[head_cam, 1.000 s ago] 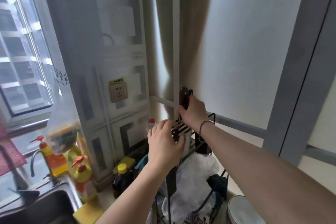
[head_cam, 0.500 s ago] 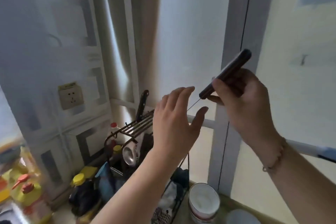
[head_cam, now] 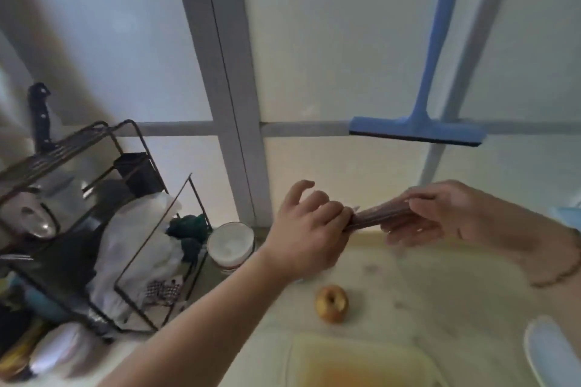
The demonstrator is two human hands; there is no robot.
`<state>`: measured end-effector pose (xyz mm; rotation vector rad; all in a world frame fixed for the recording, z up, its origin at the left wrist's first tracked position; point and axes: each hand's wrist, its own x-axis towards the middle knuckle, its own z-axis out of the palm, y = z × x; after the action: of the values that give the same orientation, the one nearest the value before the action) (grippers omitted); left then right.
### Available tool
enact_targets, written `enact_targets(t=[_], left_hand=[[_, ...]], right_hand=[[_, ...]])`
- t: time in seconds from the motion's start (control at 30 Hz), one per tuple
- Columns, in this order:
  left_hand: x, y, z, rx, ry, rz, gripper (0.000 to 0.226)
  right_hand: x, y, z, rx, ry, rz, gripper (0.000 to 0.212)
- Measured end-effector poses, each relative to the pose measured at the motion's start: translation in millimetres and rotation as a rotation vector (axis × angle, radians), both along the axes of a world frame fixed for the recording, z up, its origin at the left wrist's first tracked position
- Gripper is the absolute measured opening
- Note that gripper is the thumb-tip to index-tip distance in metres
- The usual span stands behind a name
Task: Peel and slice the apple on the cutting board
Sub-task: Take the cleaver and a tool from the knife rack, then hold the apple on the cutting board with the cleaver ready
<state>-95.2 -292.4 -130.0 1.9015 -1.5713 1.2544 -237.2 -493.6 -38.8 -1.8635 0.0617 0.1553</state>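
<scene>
A yellow-red apple (head_cam: 331, 303) lies on the pale counter, just beyond the far edge of a yellowish cutting board (head_cam: 361, 361) at the bottom of the view. Above the counter my right hand (head_cam: 456, 214) grips the handle of a knife (head_cam: 380, 215), which is blurred and points left. My left hand (head_cam: 311, 226) meets the knife's left end with its middle fingers curled round it, while thumb and index finger stick up. A small pale tip shows just above those fingers. Both hands are higher than the apple and behind it.
A black wire dish rack (head_cam: 132, 229) fills the left, holding a black-handled knife (head_cam: 39, 116), metal ware and white bags. A white tub (head_cam: 231, 243) stands by the wall. A blue squeegee (head_cam: 418, 129) hangs on the wall. A pale plate (head_cam: 550, 352) sits at the lower right.
The view has swung right and down from the rack to the counter. My right hand has brought the knife down and turned it level, and my left hand has closed on its end.
</scene>
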Motion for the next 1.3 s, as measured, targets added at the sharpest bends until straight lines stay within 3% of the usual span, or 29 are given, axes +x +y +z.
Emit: enact_targets(t=[0.07,0.23,0.3,0.47,0.6,0.7,0.87,0.97,1.07,1.3], left_hand=[[-14.9,-20.6,-20.9,0.07,-0.038,-0.062,0.013],[-49.0,-59.5,-53.3,0.24,-0.106,-0.185,0.01],[-53.8,-69.0,-67.6,0.258,-0.063,-0.177,0.013],[-44.0,-42.1,-124.8,0.392,0.31,-0.026,0.068],[-27.4,-0.7,-177.2,0.698,0.648,0.124,0.072],[-21.5,4.4,-202.7,0.907,0.819,0.276,0.087],[-11.9,-11.5,-224.0,0.802,1.052,0.301,0.076],[-8.4,-19.5,-230.4,0.686,1.119,0.272,0.063],[-19.9,-19.3,-222.1,0.633,1.103,0.261,0.064],[-118.0,30.8,-227.6,0.74,0.933,0.115,0.067]], right_hand=[[-19.9,-17.2,-9.3,-0.151,0.114,-0.002,0.056],[-41.4,-9.7,-66.1,-0.738,0.337,0.042,0.01],[-46.5,-2.4,-100.6,-0.89,0.272,-0.037,0.019],[-72.5,-20.3,-168.0,-0.852,0.245,-0.354,0.017],[-93.0,-29.8,-209.4,-0.721,0.262,-0.586,0.018],[-102.1,-35.8,-234.0,-0.657,0.319,-0.627,0.022],[-108.5,-30.8,-252.8,-0.603,0.352,-0.622,0.024],[-109.4,-26.4,-255.5,-0.589,0.35,-0.617,0.026],[-109.9,-20.8,-256.6,-0.596,0.354,-0.611,0.03],[-126.0,-8.0,-267.9,-0.631,0.363,-0.614,0.03]])
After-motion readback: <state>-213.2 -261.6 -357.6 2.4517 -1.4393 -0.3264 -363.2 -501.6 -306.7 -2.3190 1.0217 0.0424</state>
